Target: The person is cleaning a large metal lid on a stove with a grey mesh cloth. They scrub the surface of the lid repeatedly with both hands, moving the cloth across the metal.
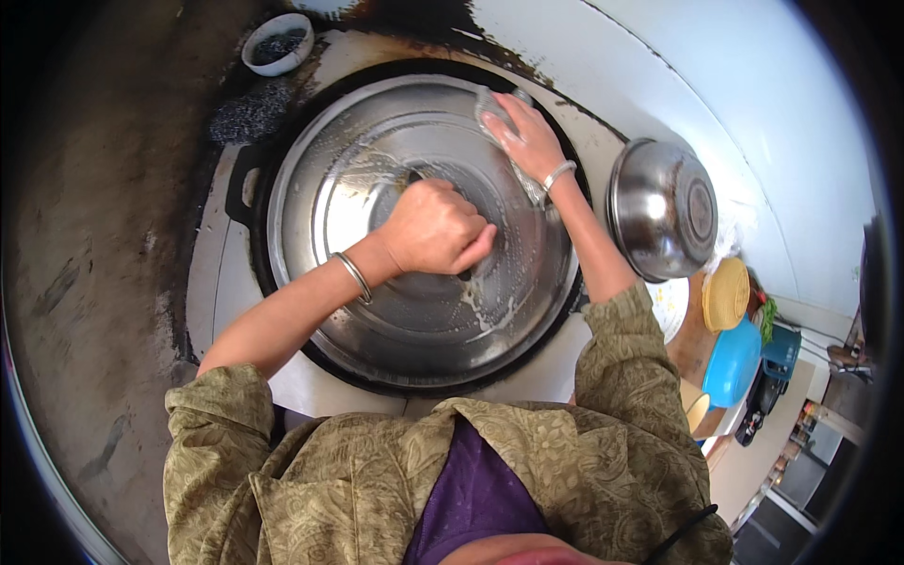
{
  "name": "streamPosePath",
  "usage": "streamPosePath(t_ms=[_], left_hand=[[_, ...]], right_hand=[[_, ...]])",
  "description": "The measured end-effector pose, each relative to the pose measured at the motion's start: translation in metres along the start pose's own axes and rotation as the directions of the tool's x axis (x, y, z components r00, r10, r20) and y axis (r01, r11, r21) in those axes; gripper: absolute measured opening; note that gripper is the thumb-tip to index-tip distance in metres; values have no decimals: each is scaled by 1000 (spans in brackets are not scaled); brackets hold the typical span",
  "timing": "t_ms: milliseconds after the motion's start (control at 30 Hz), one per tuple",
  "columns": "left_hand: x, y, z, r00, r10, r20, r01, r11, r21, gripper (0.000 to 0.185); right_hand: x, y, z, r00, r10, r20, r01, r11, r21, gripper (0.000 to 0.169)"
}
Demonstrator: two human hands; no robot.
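Observation:
A large round metal lid [395,311], wet with suds and streaks, covers a black-rimmed pan [244,187] set in a tiled stove top. My left hand [441,229] is closed around the dark handle [464,274] at the lid's centre; most of the handle is hidden under the fingers. At the lid's upper right edge, my right hand [526,134] presses on a pale wet cloth [487,106], which trails down beneath the palm and wrist. The fingertips are partly covered in suds.
An upturned steel bowl [664,208] stands right of the lid. Beyond it are a white plate [669,307], a yellow basket [726,293] and a blue plastic basin [733,364]. At the upper left, a white bowl [278,44] holds dark scouring material; a steel-wool-like pad [251,113] lies below it.

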State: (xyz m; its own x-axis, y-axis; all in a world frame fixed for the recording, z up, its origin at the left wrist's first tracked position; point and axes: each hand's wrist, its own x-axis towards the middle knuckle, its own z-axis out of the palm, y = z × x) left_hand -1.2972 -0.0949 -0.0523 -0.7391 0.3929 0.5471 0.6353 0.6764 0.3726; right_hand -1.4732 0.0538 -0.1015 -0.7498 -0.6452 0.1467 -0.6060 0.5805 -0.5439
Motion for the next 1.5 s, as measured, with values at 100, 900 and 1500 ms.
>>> streamPosePath(t_ms=[100,900,1500], left_hand=[[-2,1,3,1000,-5,-22,5,1000,-4,31],[3,6,-4,999,-22,49,20,998,53,31],[7,5,-2,999,-7,50,6,1000,28,32]], right_hand=[[54,-39,23,974,-151,170,164,984,-70,63],[-234,-92,9,852,410,-325,-395,912,112,71],[23,-4,-2,994,30,106,-23,997,-70,49]])
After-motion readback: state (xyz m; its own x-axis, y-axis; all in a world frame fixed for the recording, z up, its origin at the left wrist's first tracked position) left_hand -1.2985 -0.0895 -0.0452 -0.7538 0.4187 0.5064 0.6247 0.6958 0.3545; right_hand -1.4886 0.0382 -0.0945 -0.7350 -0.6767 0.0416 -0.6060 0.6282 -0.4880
